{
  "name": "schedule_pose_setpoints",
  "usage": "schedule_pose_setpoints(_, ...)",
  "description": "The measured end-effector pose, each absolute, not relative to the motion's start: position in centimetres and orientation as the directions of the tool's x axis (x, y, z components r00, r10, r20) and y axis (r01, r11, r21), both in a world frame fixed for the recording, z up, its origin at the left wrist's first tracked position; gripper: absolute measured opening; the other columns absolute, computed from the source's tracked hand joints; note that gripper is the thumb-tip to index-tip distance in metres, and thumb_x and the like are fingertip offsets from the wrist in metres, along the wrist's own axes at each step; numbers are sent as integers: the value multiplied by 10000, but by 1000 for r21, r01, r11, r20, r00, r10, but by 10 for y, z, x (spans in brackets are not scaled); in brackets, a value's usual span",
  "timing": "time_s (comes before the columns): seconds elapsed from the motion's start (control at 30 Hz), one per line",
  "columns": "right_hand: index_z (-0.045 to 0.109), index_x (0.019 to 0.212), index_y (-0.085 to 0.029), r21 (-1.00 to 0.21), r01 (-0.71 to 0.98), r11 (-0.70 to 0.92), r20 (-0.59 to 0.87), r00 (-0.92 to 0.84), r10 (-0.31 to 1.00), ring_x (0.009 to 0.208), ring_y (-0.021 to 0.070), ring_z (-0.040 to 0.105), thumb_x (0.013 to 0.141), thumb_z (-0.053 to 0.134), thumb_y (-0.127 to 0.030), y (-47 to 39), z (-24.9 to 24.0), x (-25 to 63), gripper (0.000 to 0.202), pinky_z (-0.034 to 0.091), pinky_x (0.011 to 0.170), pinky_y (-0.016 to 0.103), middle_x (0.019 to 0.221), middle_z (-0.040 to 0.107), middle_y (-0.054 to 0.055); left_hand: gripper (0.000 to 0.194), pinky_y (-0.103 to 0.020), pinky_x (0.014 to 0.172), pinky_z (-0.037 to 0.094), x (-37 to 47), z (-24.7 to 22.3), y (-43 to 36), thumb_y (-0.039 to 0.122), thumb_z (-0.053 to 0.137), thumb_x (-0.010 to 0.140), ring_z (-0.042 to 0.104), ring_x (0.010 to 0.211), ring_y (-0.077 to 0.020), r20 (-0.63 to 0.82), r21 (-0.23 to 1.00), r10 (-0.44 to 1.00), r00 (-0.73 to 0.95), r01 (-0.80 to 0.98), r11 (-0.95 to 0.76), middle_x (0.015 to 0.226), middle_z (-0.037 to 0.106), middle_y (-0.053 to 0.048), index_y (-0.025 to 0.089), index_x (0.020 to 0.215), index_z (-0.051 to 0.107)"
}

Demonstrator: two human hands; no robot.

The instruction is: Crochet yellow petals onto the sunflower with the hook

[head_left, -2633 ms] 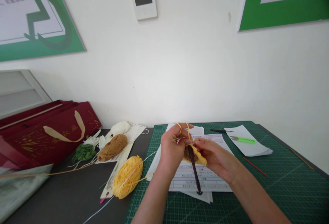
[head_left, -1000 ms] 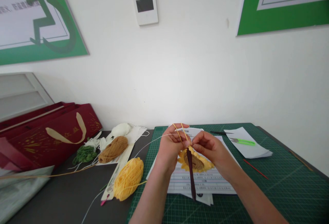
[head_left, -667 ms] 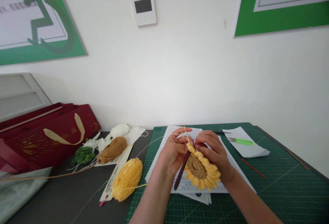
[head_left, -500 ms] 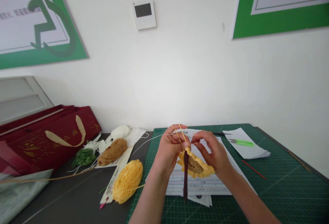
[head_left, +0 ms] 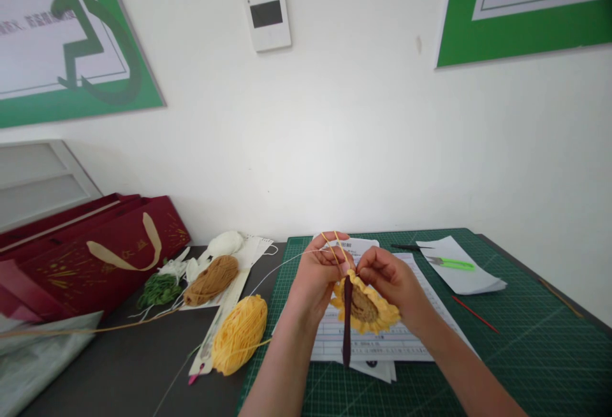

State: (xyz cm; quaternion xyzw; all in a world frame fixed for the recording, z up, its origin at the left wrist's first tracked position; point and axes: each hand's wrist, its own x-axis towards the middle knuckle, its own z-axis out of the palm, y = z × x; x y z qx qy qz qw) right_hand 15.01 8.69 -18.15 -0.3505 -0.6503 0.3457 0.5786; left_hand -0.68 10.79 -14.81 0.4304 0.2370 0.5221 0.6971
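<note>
My left hand (head_left: 321, 270) grips the top edge of a crocheted flower (head_left: 366, 308), which has a tan centre and a frilled yellow rim. Yellow yarn (head_left: 340, 248) loops over its raised fingers. A crochet hook with a dark handle (head_left: 347, 328) hangs down from the piece, beside my left fingertips. On the other side, my right hand (head_left: 389, 280) is closed, thumb and fingertips pinched at the flower's upper rim; the exact bit between them is hidden. A thin white thread (head_left: 282, 261) runs to my left hand.
Left of the green cutting mat (head_left: 530, 366) lie a yellow yarn ball (head_left: 240, 335), brown yarn (head_left: 211, 281), green yarn (head_left: 160, 291) and white yarn (head_left: 224, 244). A red bag (head_left: 115, 251) stands behind. Rightward are green snips (head_left: 452, 264) on paper and a red needle-like stick (head_left: 475, 315).
My right hand's fingers have closed together and come in to the flower's upper rim near my left fingertips. The flower has turned slightly, showing more of its centre.
</note>
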Motion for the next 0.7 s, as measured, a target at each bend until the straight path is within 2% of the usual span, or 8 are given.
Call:
schedule_pose_setpoints(0.17, 627, 708, -272, -643, 238, 728, 760, 80, 645, 773, 240, 565, 895, 652, -269, 87, -186, 146, 189, 428, 736, 402, 718, 664, 33, 598, -223, 557, 423, -1, -160, 110, -54, 663, 430, 557, 532, -109, 8, 795, 905, 426, -552, 253, 644, 661, 30, 174, 983, 657)
schedule_pose_setpoints(0.27, 660, 728, -295, -518, 312, 796, 848, 68, 525, 840, 267, 568, 848, 690, -211, 88, -188, 150, 150, 422, 808, 458, 778, 713, 39, 578, -215, 570, 416, 4, -165, 109, -37, 680, 440, 552, 558, -104, -20, 766, 897, 442, -570, 298, 659, 637, 29, 170, 979, 662)
schedule_pose_setpoints(0.37, 707, 801, -306, -452, 355, 818, 877, 10, 480, 875, 265, 568, 838, 703, -154, 89, -190, 157, 157, 416, 845, 475, 834, 729, 36, 595, -208, 570, 402, 5, -164, 108, -50, 657, 434, 535, 549, -96, 9, 766, 910, 414, -588, 260, 645, 639, 33, 170, 987, 648)
schedule_pose_setpoints(0.53, 741, 937, -304, -486, 331, 809, 844, -61, 533, 892, 260, 579, 873, 685, -140, 87, -191, 159, 184, 433, 832, 460, 893, 729, 50, 594, -221, 583, 407, 1, -154, 108, -47, 683, 488, 546, 561, -108, 141, 787, 948, 286, -613, 68, 636, 669, 43, 202, 1023, 610)
schedule_pose_setpoints(0.7, 710, 805, -270, -657, 200, 727, 741, -10, 672, 821, 250, 573, 857, 720, -206, 88, -195, 150, 83, 435, 771, 419, 830, 693, 56, 478, -215, 592, 401, 5, -149, 105, 55, 802, 595, 520, 568, -91, 251, 783, 958, 137, -611, -118, 640, 642, 61, 197, 1013, 622)
